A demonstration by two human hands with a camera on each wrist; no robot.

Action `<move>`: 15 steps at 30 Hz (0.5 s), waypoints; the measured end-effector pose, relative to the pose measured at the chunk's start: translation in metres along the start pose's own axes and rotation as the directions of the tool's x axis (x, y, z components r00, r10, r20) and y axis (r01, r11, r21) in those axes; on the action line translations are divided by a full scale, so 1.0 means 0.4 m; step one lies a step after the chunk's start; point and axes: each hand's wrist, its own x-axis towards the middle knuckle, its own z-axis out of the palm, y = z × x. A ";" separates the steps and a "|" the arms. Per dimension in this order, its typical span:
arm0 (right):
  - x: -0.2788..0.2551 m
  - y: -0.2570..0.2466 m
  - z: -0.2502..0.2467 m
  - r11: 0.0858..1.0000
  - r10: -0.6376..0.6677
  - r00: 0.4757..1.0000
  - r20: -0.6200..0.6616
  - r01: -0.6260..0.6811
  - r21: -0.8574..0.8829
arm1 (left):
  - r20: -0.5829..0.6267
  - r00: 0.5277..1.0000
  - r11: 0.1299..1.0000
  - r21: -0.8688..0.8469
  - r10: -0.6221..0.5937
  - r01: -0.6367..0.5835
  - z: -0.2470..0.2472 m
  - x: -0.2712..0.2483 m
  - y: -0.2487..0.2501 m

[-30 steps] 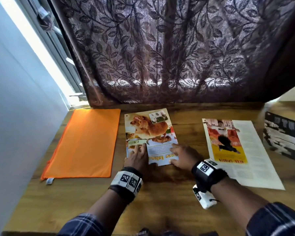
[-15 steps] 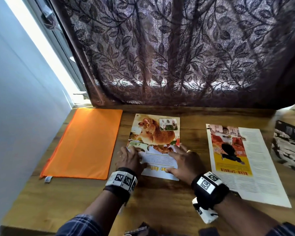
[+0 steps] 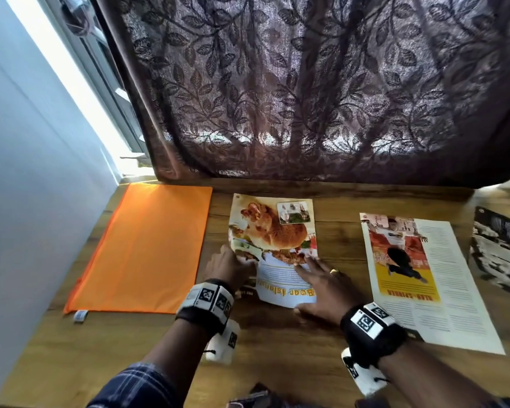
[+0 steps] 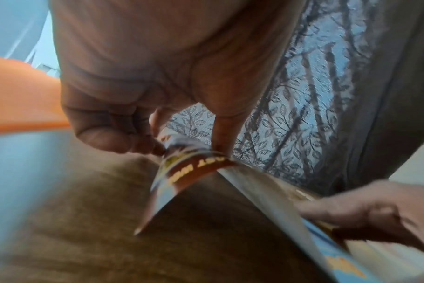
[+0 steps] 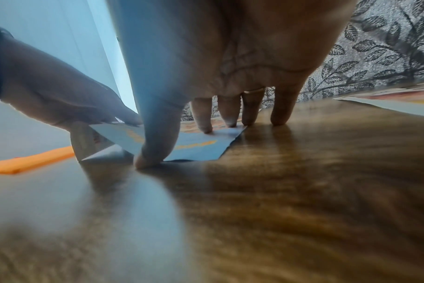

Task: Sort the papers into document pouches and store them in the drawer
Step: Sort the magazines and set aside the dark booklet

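Note:
A magazine page with a brown bear photo lies mid-table. My left hand pinches its near left edge between thumb and fingers, and that corner curls up off the wood. My right hand lies on the page's near right part with straight fingers pressing it down. Its thumb touches the table at the page's near edge. An orange document pouch lies flat to the left, apart from both hands.
A second page with a red and yellow picture and text columns lies to the right. A black-and-white sheet sits at the far right edge. A dark patterned curtain hangs behind the table, and a wall borders the left.
My left hand has gone from resting on the bear page to pinching its left edge and lifting that corner. My right hand has slid further onto the page.

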 end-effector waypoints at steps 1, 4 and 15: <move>-0.001 0.002 0.004 1.000 -0.001 1.000 0.002 0.001 -0.004 | 0.016 1.000 0.999 -0.051 -0.003 0.004 -0.005 0.006 0.000; -0.008 0.003 0.011 1.000 -0.007 1.000 0.003 0.007 0.005 | 0.021 0.999 0.960 -0.279 0.026 -0.019 -0.011 0.037 -0.016; -0.056 0.042 -0.028 0.941 0.081 0.984 -0.161 -0.022 0.338 | -0.015 0.974 0.799 -0.570 0.225 -0.194 -0.051 0.048 -0.035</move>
